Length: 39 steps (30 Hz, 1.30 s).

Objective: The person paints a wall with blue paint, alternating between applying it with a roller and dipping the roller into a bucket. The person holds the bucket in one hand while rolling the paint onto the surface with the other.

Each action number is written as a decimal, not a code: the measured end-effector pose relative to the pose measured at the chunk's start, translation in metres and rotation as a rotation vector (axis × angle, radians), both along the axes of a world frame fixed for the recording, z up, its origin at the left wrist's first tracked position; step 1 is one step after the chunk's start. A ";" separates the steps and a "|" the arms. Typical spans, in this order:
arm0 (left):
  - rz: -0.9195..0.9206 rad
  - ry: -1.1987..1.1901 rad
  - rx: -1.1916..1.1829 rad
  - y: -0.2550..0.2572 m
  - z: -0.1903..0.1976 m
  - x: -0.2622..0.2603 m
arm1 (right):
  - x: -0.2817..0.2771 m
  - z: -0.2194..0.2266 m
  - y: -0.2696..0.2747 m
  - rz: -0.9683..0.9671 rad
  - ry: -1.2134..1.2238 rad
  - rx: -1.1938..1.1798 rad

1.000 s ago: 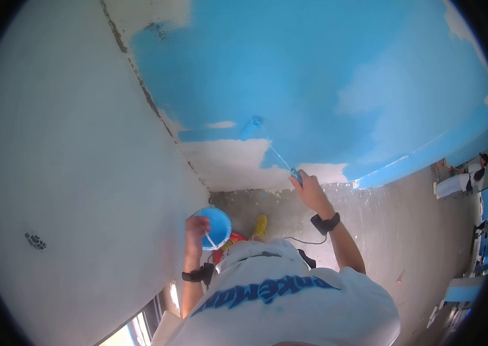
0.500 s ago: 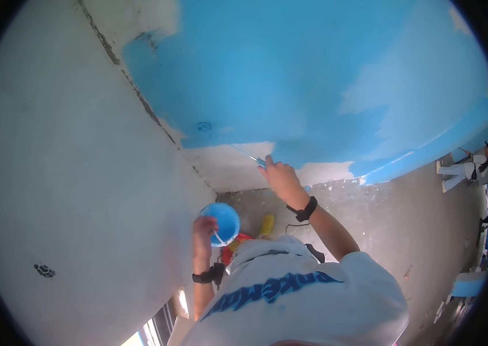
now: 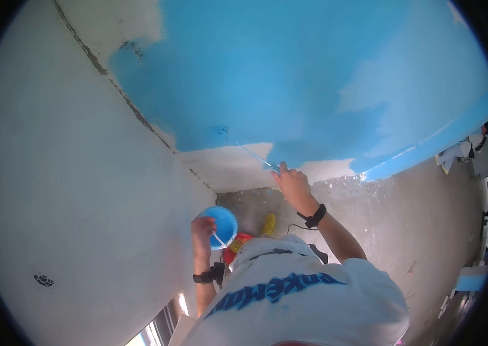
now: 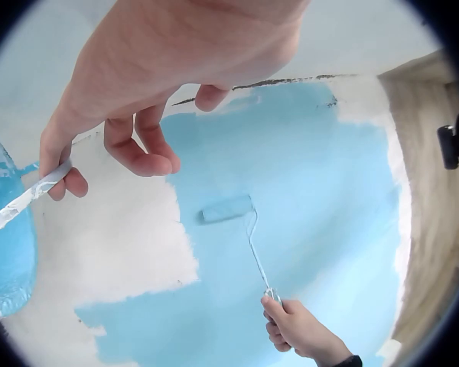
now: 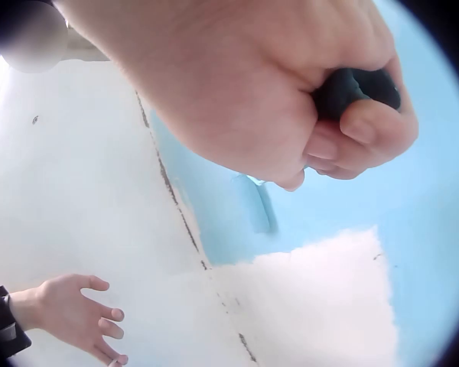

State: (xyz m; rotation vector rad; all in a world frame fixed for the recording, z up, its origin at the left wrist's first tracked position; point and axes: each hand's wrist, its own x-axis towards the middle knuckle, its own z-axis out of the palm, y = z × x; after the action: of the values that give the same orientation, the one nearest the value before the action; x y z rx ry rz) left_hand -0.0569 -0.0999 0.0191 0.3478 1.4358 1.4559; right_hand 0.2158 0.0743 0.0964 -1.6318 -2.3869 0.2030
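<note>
My right hand point(image 3: 297, 187) grips the handle of a paint roller point(image 4: 228, 209), fingers wrapped around it; the dark handle end point(image 5: 333, 95) shows in the right wrist view. The roller's blue sleeve lies against the blue-painted wall point(image 3: 290, 69), just above a bare whitish patch point(image 3: 229, 161). Off to the left, my left hand point(image 3: 202, 229) holds a blue bucket point(image 3: 229, 214) by its white handle point(image 4: 23, 200), which hangs from a hooked finger near the thumb. The other fingers of that hand are loosely bent.
A pale side wall point(image 3: 82, 190) meets the painted wall at a cracked corner line. Below lies grey, paint-spotted floor point(image 3: 382, 213), with a yellow shoe point(image 3: 269, 225) and something red point(image 3: 238, 245) near the bucket. Another person point(image 3: 466, 150) is far to the right.
The roller has gone left along the lower paint edge, then slightly back right. Blue paint now covers a small bare strip there. The left hand still holds the bucket.
</note>
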 end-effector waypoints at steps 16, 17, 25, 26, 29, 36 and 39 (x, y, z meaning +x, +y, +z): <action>-0.152 -0.060 0.023 0.000 -0.040 -0.022 | 0.033 -0.036 -0.088 -0.278 0.912 -0.784; -0.140 -0.069 0.014 -0.001 -0.039 -0.022 | 0.030 -0.022 -0.090 -0.279 0.917 -0.787; -0.155 -0.070 0.014 -0.002 -0.034 -0.024 | 0.028 0.051 -0.066 -0.275 1.622 -1.574; -0.160 -0.067 0.005 -0.001 -0.034 -0.025 | 0.030 0.056 -0.062 -0.272 1.621 -1.578; -0.149 -0.073 -0.017 0.000 -0.024 -0.022 | 0.032 0.069 -0.053 -0.264 1.689 -1.684; -0.094 -0.100 -0.005 -0.001 -0.011 -0.016 | 0.009 0.063 -0.016 -0.339 2.114 -2.121; -0.061 -0.108 -0.015 -0.002 -0.009 -0.015 | -0.010 0.028 0.000 -0.412 2.186 -2.284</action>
State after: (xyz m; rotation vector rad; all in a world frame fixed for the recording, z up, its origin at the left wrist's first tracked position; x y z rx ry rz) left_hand -0.0723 -0.1018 0.0100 0.2964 1.3381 1.3936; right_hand 0.2060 0.0743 0.1243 -0.3746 0.6388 2.7083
